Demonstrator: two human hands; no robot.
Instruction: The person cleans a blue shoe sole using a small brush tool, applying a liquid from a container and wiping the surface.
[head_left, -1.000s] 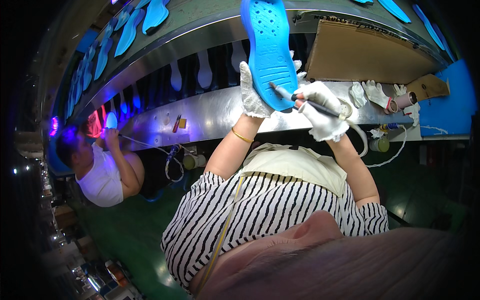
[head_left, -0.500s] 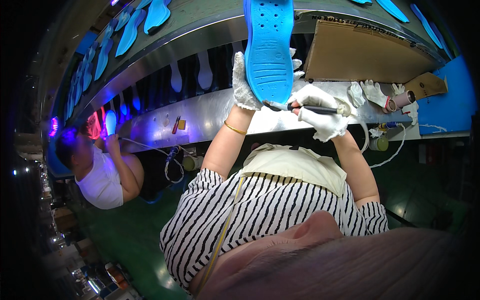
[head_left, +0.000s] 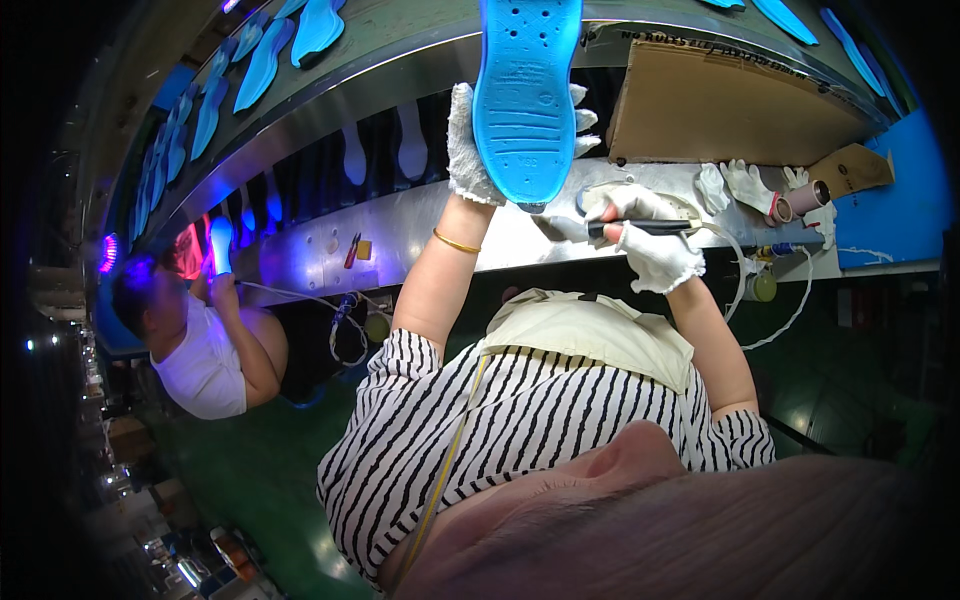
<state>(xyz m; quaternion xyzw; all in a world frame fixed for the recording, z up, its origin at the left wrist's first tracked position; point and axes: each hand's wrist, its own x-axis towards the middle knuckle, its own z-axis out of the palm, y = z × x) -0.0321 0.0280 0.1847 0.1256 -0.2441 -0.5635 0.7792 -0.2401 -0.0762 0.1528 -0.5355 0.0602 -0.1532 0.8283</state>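
Note:
A bright blue shoe sole [head_left: 527, 110] stands nearly upright in front of me, its ridged, dotted face turned my way. My left hand [head_left: 473, 150], in a white knit glove, is wrapped round it from behind, with fingertips showing past its right edge. Lower right of the sole, my gloved right hand [head_left: 657, 240], with bare fingertips, grips a black-handled brush [head_left: 650, 227]. A pale tube [head_left: 735, 245] runs from the handle's rear end. The brush's grey front end is blurred and points left, just apart from the sole's lower tip.
Blue soles [head_left: 264, 65] lie along the belt above. A metal ledge [head_left: 400, 210] crosses below it, bearing a cardboard sheet [head_left: 730, 105], spare white gloves [head_left: 748, 185], a roll [head_left: 817, 194] and a yellow block [head_left: 364, 250]. At left another person [head_left: 205, 350] holds a sole [head_left: 221, 243].
The sole and my left hand have shifted slightly left. My right hand has drawn the brush down and right, off the sole's lower edge.

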